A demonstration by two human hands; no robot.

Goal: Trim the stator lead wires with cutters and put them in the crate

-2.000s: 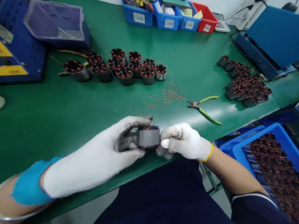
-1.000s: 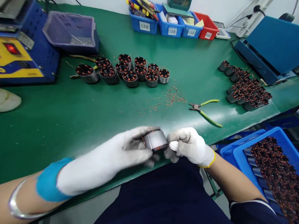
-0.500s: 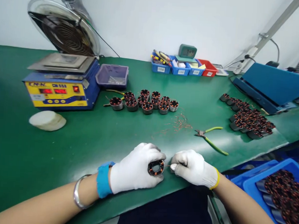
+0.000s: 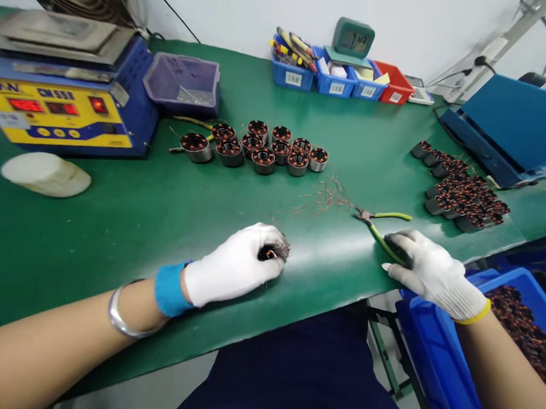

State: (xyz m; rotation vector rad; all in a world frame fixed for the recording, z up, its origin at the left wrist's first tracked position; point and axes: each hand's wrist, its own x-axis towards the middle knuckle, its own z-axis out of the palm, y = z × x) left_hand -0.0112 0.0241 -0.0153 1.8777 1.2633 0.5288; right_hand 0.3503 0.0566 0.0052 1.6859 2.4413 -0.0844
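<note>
My left hand (image 4: 239, 265), in a white glove, is closed around a wire-wound stator (image 4: 270, 252) just above the green table. Its fingers cover much of the stator, whose dark core and copper windings show at the opening. My right hand (image 4: 419, 269), gloved in white with darkened fingertips, is over the lower handle of green-handled cutting pliers (image 4: 367, 216). Thumb and fingers are apart there, with the handle's end between them. The pliers lie on the table with handles spread and jaws pointing left, beside copper wire scraps (image 4: 331, 196).
Several stators (image 4: 263, 160) stand mid-table, with more clustered (image 4: 467, 201) at the right. A blue crate (image 4: 457, 364) of stators sits below the right edge. Behind are a purple bin (image 4: 183, 82), blue tool bins (image 4: 292, 76), a clock (image 4: 354, 38) and a yellow-fronted machine (image 4: 61, 114).
My right hand has moved right, away from the stator, to the pliers' lower handle. My left hand has turned the stator in its grip. The view has shifted downward.
</note>
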